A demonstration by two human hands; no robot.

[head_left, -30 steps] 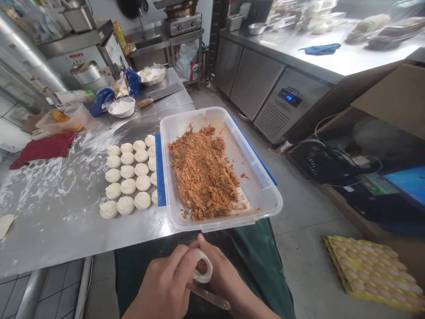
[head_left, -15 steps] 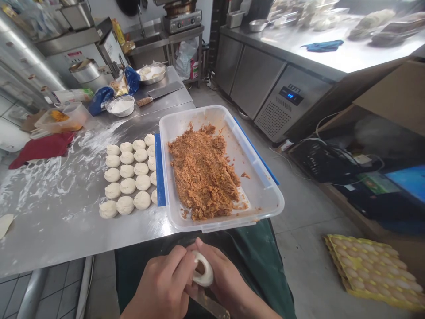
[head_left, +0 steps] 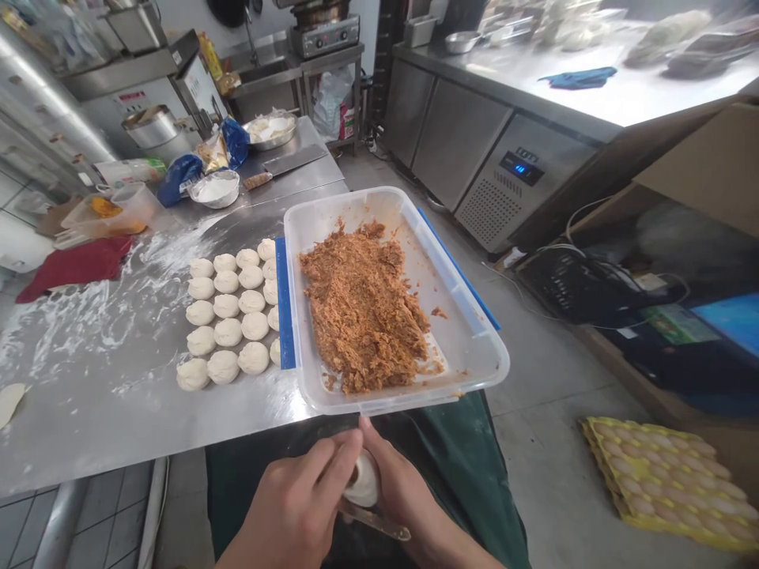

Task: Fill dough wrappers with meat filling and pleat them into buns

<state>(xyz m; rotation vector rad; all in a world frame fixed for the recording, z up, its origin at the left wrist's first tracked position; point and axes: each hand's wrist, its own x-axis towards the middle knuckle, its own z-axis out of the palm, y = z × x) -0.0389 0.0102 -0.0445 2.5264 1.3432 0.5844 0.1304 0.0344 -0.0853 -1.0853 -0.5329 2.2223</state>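
Between my two hands, low in front of the green apron, is a stuffed dough bun [head_left: 363,484], its pale wrapper partly hidden. My left hand [head_left: 302,490] closes over the bun's left side with bent fingers at its rim. Cupped around the right side is my right hand [head_left: 406,482], thumb pointing up. A thin flat tool, like a filling spatula [head_left: 379,521], sticks out below the bun; which hand grips it I cannot tell. Just ahead, a clear plastic tub [head_left: 474,371] holds reddish-brown filling [head_left: 364,308]. Rows of shaped buns [head_left: 224,366] sit left of it.
The tub rests on the floured steel table [head_left: 142,411], overhanging its right corner. A cleaver [head_left: 293,162], a bowl of white powder [head_left: 214,190] and a red cloth [head_left: 77,265] lie farther back. Egg trays [head_left: 670,478] stand at the lower right, beyond some floor.
My fingers have closed further over the bun, so its opening shows less. The spatula has swung up slightly, closer to level. Tub and finished buns stay put.
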